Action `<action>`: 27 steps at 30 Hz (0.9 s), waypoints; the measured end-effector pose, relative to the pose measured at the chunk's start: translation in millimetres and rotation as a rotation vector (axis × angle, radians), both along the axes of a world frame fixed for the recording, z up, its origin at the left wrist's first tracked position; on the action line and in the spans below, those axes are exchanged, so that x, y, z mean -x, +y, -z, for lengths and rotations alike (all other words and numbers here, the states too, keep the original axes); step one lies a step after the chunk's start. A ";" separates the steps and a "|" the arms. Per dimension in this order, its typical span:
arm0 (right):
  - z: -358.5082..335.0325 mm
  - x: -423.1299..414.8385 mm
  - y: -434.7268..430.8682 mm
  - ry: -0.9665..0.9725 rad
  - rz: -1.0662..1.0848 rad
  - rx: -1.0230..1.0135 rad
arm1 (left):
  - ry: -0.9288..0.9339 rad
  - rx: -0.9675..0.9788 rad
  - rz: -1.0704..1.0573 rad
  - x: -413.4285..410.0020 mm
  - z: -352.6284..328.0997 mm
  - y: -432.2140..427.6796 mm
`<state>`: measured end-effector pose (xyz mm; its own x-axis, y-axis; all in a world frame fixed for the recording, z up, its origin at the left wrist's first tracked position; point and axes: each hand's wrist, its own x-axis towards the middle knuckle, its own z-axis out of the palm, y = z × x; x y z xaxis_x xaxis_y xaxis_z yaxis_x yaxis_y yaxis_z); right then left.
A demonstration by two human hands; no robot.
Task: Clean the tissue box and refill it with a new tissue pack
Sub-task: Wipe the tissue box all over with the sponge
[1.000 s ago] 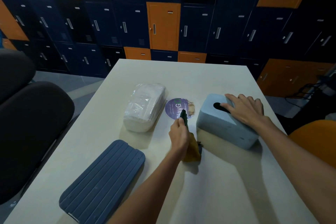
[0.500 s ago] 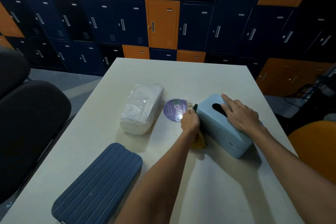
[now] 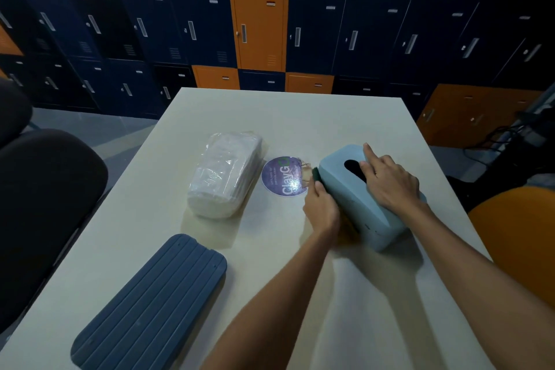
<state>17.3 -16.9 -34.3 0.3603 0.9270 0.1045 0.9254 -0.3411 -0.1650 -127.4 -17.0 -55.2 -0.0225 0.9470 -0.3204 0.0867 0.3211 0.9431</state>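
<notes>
Tissue box: the light blue tissue box point(image 3: 357, 198) lies on the table point(image 3: 300, 294), right of the round sticker point(image 3: 283, 176), with its slot turned up.
Right hand: the right hand point(image 3: 389, 182) lies flat and open on top of the box, fingers at the slot; it grips nothing, I judge it only presses the box so it does not slide.
Left hand: the left hand point(image 3: 321, 209) is closed around a sponge point(image 3: 316, 174), green at the tip and yellow lower, pressed on the box's left side, probably to wipe it.
Inside the box: the slot looks dark; I cannot tell what is inside.
Tissue pack: the new tissue pack point(image 3: 223, 177), in its clear wrap, waits left of the sticker.
Lid: the dark blue ribbed lid point(image 3: 150, 303) lies apart, nearer to the person than the pack, probably taken off for refilling.
</notes>
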 end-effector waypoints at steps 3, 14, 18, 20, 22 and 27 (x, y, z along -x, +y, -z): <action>-0.3 2.0 -0.4 0.000 0.011 -0.002 | -0.105 -0.047 -0.004 -3.0 -16.6 17.3; -1.8 3.3 -1.1 -0.008 0.012 -0.001 | 0.099 -0.123 0.043 0.6 14.4 -7.9; -4.2 4.3 -2.4 0.008 0.014 0.002 | 0.030 0.011 -0.026 -4.2 -8.8 23.1; -5.1 4.7 -1.9 0.012 0.015 0.003 | 0.003 -0.059 -0.033 -6.1 -17.5 21.0; -5.2 5.1 -1.1 0.011 0.016 0.005 | -0.031 -0.134 -0.029 -6.7 -18.8 8.2; -4.9 5.8 -1.6 0.014 0.026 0.011 | 0.056 -0.211 0.073 -3.0 7.8 -30.2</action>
<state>11.4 -18.4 -29.4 0.3853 0.9185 0.0891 0.9140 -0.3665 -0.1741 -124.4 -47.2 -63.0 0.0358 0.9927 -0.1151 0.1569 0.1081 0.9817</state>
